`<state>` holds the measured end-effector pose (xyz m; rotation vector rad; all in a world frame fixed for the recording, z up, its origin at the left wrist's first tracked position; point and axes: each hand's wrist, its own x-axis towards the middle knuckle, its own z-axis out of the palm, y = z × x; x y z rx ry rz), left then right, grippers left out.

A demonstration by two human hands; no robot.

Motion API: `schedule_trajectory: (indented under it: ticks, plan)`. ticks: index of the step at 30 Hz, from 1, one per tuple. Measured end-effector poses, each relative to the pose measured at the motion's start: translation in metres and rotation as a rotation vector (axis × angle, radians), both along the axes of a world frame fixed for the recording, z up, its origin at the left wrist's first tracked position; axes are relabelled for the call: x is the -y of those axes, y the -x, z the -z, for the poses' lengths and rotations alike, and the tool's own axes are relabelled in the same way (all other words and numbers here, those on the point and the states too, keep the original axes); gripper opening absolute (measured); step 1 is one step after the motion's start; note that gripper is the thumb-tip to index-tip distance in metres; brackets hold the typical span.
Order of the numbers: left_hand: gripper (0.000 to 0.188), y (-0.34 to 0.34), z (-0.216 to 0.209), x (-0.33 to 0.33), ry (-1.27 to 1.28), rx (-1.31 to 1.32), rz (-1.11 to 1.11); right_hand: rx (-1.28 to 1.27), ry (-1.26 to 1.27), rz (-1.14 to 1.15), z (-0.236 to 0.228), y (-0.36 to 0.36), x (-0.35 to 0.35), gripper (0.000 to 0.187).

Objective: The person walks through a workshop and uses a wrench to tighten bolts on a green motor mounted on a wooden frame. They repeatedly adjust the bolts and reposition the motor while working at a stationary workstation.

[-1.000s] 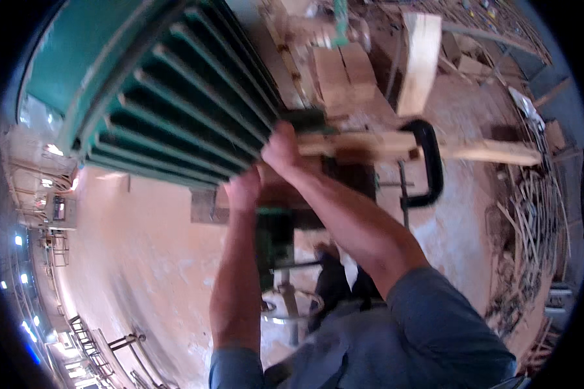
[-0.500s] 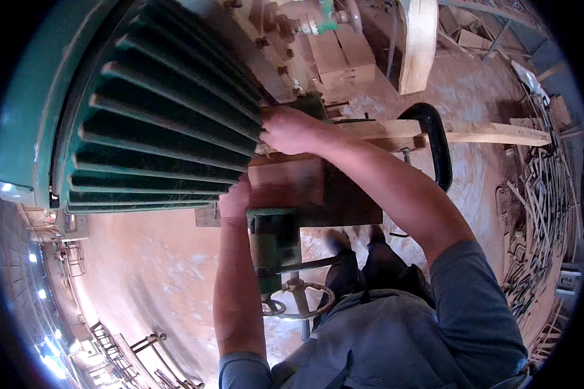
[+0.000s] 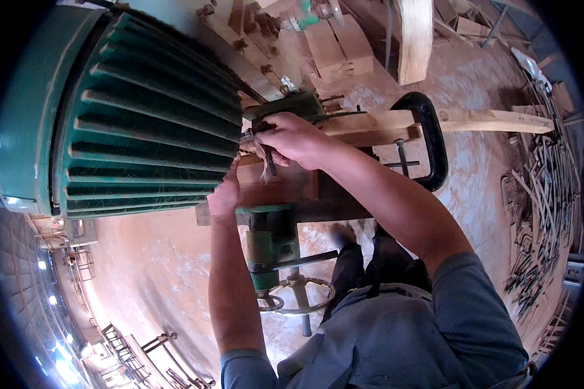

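A large green finned motor housing [image 3: 156, 123] fills the upper left and covers part of the work spot. At its right edge my right hand [image 3: 295, 141] is closed round a thin dark-and-pale strip [image 3: 267, 162], whose exact kind is unclear. My left hand [image 3: 223, 196] is just below the housing, beside a reddish-brown wooden block [image 3: 272, 190] on the machine table [image 3: 344, 202]. The left fingers are mostly hidden behind the fins, so what they touch does not show.
A black C-clamp [image 3: 440, 146] grips a long pale wooden board [image 3: 486, 120] reaching right. Below the table is a green stand with a handwheel [image 3: 331, 295]. A pale plank [image 3: 415, 42] and cardboard box [image 3: 337, 48] lie ahead; metal pieces [image 3: 545, 207] are heaped far right.
My right hand has turned, and the thin strip in it now shows. My left hand has shifted a little left and down. The whole view has shifted slightly.
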<state>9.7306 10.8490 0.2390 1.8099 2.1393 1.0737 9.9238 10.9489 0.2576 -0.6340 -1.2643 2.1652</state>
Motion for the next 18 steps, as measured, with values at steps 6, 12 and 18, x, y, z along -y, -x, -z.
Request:
schedule_trajectory:
  ticks: [6,12,18]
  plan:
    - [0.032,0.006,0.001,-0.006,0.004,0.054,0.005,0.089,0.254,-0.072,-0.016,0.011,-0.006,0.019]
    - [0.03,0.009,-0.001,-0.008,-0.043,0.028,0.044,0.08,0.43,-0.162,-0.022,0.019,-0.014,0.018]
    - [0.027,-0.003,-0.009,-0.008,-0.089,0.041,0.079,0.237,0.011,-0.142,-0.033,0.017,-0.015,0.013]
